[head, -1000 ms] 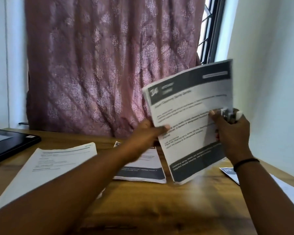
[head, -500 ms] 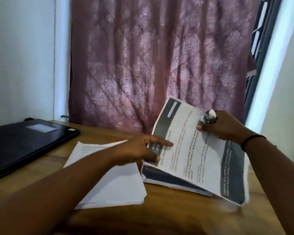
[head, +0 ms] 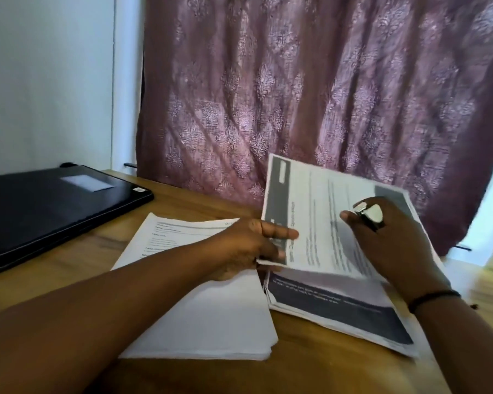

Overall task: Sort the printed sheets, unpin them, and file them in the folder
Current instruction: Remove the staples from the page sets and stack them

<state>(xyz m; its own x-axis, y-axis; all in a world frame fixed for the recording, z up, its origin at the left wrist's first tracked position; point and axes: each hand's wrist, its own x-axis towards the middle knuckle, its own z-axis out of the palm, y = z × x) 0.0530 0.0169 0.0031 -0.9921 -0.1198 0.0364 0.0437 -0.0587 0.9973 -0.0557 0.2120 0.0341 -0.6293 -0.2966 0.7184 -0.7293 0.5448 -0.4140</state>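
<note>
Sorting is in hand: at centre right the left hand point(head: 256, 245) pinches a printed sheet point(head: 319, 217), the right hand point(head: 387, 237) grips a staple remover point(head: 370, 214), above the banded pile point(head: 339, 305); next, probably, laying it squarely.

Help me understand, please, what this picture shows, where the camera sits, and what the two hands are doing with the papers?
There is no machine here: a person wears a wide-angle camera on the head, looking forward and down at two bare hands. On the brown wooden table lie a white stack of printed sheets, a pile of sheets with dark grey bands and a closed black flat case. The left hand pinches the near edge of a grey-banded printed sheet, lifted over that pile. The right hand rests on the sheet while gripping a small silver and white tool, perhaps a staple remover. A mauve patterned curtain hangs behind.
</note>
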